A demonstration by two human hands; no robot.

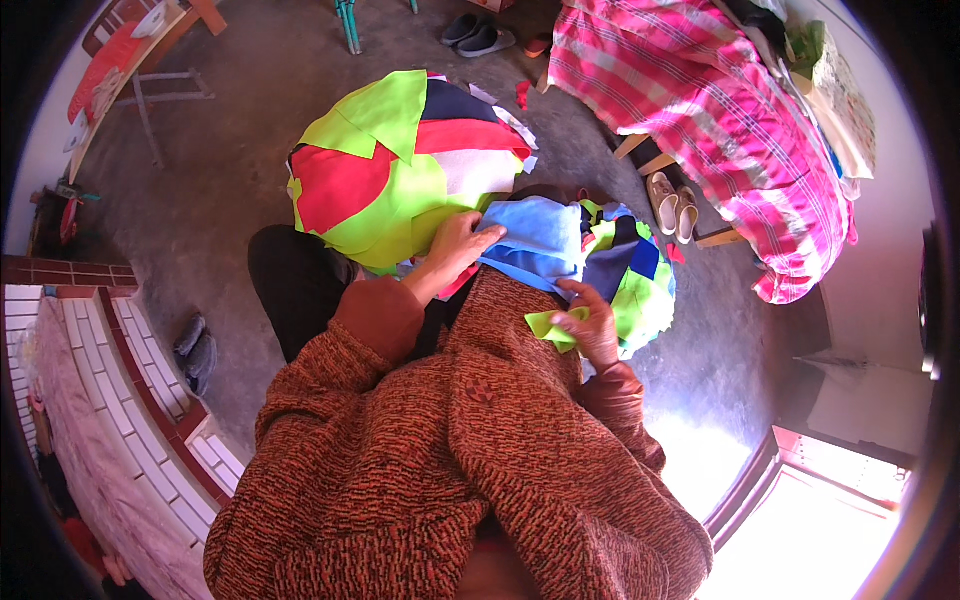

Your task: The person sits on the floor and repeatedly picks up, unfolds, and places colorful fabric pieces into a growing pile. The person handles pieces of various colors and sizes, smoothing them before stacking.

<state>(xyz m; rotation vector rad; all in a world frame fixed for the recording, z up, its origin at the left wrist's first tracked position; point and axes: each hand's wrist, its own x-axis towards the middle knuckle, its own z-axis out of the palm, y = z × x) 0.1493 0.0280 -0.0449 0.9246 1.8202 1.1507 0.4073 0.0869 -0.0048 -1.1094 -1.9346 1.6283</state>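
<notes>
A light blue piece of cloth (535, 238) lies across my lap. At its left edge, my left hand (465, 248) grips it with the thumb on top. My right hand (594, 325) has its fingers closed on a lime-green cloth scrap (550, 330), with a fingertip close to the lower right corner of the blue cloth. Beyond my left hand rises a large pile of lime, red, navy and pale pink cloth pieces (410, 195). A smaller heap of lime and navy scraps (645, 290) sits beside my right hand.
A pink plaid cover (690, 110) drapes over wooden-legged furniture at the right. Beige shoes (672, 207) stand beneath its edge, and dark slippers (478, 36) are farther off. Dark shoes (196, 352) rest on the left floor, near a white-tiled ledge (130, 400). Bright light enters at lower right.
</notes>
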